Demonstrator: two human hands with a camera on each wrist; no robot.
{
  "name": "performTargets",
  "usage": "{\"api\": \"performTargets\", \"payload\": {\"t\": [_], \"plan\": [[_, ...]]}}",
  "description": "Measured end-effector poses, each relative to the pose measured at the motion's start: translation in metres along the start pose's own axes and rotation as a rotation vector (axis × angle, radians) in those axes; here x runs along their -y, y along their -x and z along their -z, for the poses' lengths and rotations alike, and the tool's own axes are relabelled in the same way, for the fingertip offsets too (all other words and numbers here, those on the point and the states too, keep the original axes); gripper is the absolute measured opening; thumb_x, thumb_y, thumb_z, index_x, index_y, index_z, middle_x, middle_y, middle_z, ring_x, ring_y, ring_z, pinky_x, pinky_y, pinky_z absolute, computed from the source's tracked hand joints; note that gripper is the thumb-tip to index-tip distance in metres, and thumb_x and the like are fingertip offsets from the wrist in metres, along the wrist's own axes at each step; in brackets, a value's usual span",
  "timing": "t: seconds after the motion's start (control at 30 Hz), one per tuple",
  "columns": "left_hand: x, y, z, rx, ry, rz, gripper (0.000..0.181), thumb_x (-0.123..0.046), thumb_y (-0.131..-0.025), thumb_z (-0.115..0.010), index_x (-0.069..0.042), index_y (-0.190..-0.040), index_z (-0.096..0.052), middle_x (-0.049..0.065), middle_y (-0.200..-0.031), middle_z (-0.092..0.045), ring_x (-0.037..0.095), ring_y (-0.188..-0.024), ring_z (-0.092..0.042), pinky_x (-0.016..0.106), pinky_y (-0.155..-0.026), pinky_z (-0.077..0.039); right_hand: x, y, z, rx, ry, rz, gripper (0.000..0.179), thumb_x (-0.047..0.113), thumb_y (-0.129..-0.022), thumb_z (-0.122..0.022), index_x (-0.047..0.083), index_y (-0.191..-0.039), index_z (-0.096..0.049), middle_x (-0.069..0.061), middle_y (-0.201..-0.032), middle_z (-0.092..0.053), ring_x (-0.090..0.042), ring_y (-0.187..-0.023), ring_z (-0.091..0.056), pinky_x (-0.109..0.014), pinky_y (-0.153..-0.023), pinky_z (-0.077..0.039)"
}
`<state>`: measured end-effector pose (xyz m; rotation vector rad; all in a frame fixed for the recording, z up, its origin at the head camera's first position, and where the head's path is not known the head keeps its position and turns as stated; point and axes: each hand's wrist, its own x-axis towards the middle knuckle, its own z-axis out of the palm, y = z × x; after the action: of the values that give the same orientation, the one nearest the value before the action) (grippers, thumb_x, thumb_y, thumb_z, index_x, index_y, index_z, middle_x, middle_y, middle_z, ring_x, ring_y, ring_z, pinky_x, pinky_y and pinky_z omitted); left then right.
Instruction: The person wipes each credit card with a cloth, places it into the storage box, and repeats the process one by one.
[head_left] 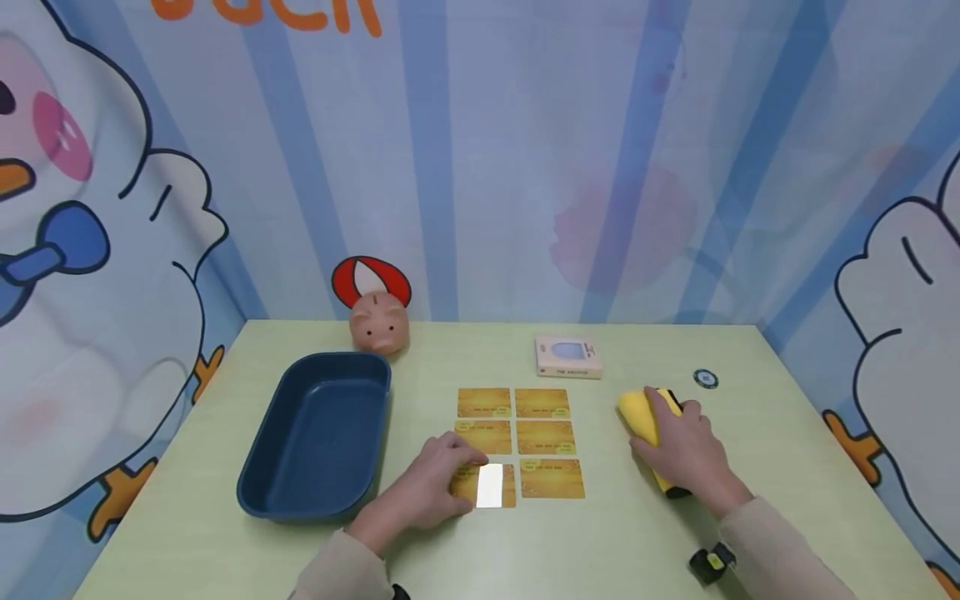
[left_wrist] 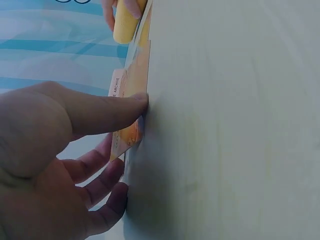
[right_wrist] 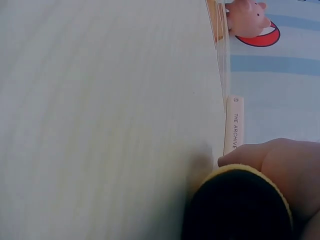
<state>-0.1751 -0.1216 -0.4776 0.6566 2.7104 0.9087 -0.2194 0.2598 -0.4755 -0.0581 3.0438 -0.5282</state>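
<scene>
Several gold cards lie in two columns in the head view. My left hand (head_left: 431, 479) is at the nearest card of the left column (head_left: 506, 486), which carries a bright white patch. In the left wrist view my thumb presses one edge of this gold card (left_wrist: 137, 82) and my index finger meets its far corner, pinching it. My right hand (head_left: 690, 446) grips a soft yellow block with black parts (head_left: 637, 414) on the table's right side. The right wrist view shows the block's dark rounded end (right_wrist: 237, 205) with a fuzzy yellow rim; my palm is hidden.
A deep blue tray (head_left: 251, 450) stands left of the cards. Behind it sits a pink piggy bank (head_left: 380, 325). A pale box marked THE ARCHIVE (head_left: 567, 358) lies at the back, and a round poker chip (head_left: 706, 379) rests at the right. A printed curtain (head_left: 495, 167) hangs behind the table.
</scene>
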Motion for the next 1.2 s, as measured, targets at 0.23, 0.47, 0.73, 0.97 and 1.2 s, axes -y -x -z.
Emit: {"api": "performTargets", "payload": {"t": [0.23,0.47,0.73,0.97,1.2], "plan": [[0.003,0.003,0.003,0.019,-0.005,-0.005,0.051,-0.012,-0.084,-0.088,-0.020,-0.131,-0.069,0.003,-0.128,-0.066,0.024,-0.114,-0.056,0.048,-0.099,-0.048,0.001,0.000,0.002,0.002,-0.005,0.006,0.083,0.038,-0.096,-0.070,0.009,-0.163,-0.031,-0.044,-0.134,-0.037,-0.044,-0.094,-0.057,-0.042,-0.054,-0.050],[0.010,0.003,0.004,-0.004,0.071,-0.081,0.053,-0.007,-0.084,-0.086,-0.013,-0.134,-0.070,0.002,-0.120,-0.067,0.016,-0.099,-0.057,0.035,-0.086,-0.050,0.001,-0.001,0.002,-0.002,-0.023,0.008,0.082,0.040,-0.096,-0.068,0.010,-0.164,-0.032,-0.041,-0.133,-0.038,-0.042,-0.094,-0.056,-0.039,-0.053,-0.049],[0.012,0.004,0.007,-0.031,0.154,-0.113,0.055,0.000,-0.083,-0.084,-0.005,-0.136,-0.069,0.005,-0.115,-0.065,0.014,-0.082,-0.054,0.027,-0.073,-0.047,0.002,-0.004,0.005,-0.004,-0.035,-0.005,0.084,0.040,-0.096,-0.067,0.010,-0.165,-0.030,-0.040,-0.132,-0.038,-0.041,-0.093,-0.054,-0.037,-0.054,-0.048],[0.015,0.002,0.011,-0.041,0.382,-0.060,0.056,0.002,-0.088,-0.078,-0.002,-0.142,-0.064,0.015,-0.129,-0.067,0.010,-0.068,-0.055,0.026,-0.059,-0.046,0.004,-0.006,0.010,-0.040,-0.022,0.032,0.080,0.036,-0.098,-0.066,0.010,-0.164,-0.032,-0.040,-0.134,-0.039,-0.040,-0.092,-0.055,-0.037,-0.055,-0.049],[0.010,-0.005,0.017,-0.097,0.599,-0.002,0.056,0.001,-0.092,-0.075,-0.002,-0.147,-0.060,0.015,-0.124,-0.064,0.019,-0.092,-0.059,0.035,-0.078,-0.053,0.015,-0.006,0.018,-0.066,-0.050,0.100,0.077,0.034,-0.098,-0.068,0.012,-0.164,-0.035,-0.038,-0.130,-0.044,-0.033,-0.084,-0.055,-0.036,-0.054,-0.048]]}}
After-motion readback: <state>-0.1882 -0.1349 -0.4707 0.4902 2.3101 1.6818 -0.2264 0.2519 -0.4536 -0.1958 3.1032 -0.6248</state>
